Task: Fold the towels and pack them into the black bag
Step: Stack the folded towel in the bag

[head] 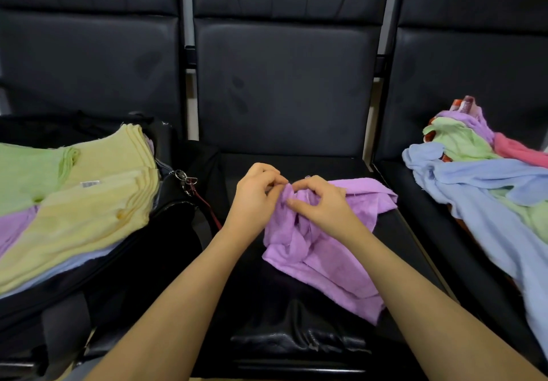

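- Purple crumpled terry towel on the black seat: left hand and right hand both pinch its bunched edge.
- Folding seems just begun; next, spread it flat.

Row of three black padded leatherette seats spans the frame. Centre seat: crumpled purple terry towel, lower middle. Left seat: open black fabric bag, lower left. Right seat: loose heap of blue, green, pink and purple towels, right edge.
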The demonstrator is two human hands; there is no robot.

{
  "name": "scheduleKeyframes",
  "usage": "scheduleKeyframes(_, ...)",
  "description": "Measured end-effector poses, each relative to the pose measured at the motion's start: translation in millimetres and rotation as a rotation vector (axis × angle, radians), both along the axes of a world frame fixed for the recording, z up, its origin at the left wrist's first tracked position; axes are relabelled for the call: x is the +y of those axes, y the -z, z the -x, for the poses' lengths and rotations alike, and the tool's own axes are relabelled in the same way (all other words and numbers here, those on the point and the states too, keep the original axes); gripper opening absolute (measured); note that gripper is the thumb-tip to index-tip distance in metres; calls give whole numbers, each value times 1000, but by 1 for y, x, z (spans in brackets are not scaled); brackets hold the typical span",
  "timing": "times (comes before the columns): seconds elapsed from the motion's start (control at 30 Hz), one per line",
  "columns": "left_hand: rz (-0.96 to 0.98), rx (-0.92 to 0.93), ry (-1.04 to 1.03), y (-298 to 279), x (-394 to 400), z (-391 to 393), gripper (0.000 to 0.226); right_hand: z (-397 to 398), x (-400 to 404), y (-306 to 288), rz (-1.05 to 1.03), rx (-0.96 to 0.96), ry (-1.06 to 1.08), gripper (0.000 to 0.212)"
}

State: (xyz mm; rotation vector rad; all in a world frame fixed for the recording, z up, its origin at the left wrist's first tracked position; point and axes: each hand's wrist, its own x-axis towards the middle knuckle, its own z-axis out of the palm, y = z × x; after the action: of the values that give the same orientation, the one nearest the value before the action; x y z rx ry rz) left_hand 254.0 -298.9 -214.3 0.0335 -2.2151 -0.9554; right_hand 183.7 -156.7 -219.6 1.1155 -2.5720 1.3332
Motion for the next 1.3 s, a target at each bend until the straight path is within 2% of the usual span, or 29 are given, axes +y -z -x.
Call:
scheduleKeyframes(0.07, -15, 18, -11, 0, 1, 0, 12, 0, -2, 0, -23, 38, 57, 12)
scheduleKeyframes(0.13, -36, -9, -50, 2, 2, 0, 17, -1, -3, -1, 79, -2, 110, 16)
scheduleKeyframes(0.23, -13, -129, -165, 10, 2, 0, 20, 1, -2, -3, 180, -73, 164, 10)
scheduleKeyframes(0.33, 71, -232, -164, 16, 5, 1, 21, 1, -1, -2, 178, -49, 151, 7)
scheduleKeyframes(0.6, -169, -329, -93, 14, 11, 3, 22, -1, 0, -2, 167, -71, 52, 6)
scheduleKeyframes(0.73, -169, -241, -97, 14, 11, 1, 27, -1, 4, -3, 170, -71, 37, 7)
scheduleKeyframes(0.83, -326, -98, -107, 8, 12, -1, 21, -1, 4, -6, 223, -36, 44, 24)
scheduleKeyframes(0.9, -450, -22, -90, 2, 12, -4, 4, -2, 5, -10, 293, -51, 47, 35)
scheduleKeyframes(0.93, -473, 2, -69, 0, 12, -5, 15, -2, 5, -13, 327, -56, 41, 39)
scheduleKeyframes(1.0, -404, -24, 36, -2, 13, -5, 32, -1, 6, -20, 369, -50, 26, 42)
scheduleKeyframes(1.1, -269, -161, 138, -4, 18, -3, 39, -2, 8, -29, 406, -83, -10, 40)
scheduleKeyframes(1.2, -320, -188, 178, -6, 24, -2, 22, -6, 7, -36, 375, -83, -100, 39)
scheduleKeyframes(1.3, -373, -143, 87, -8, 23, -2, 12, -9, 5, -34, 417, -76, -137, 45)
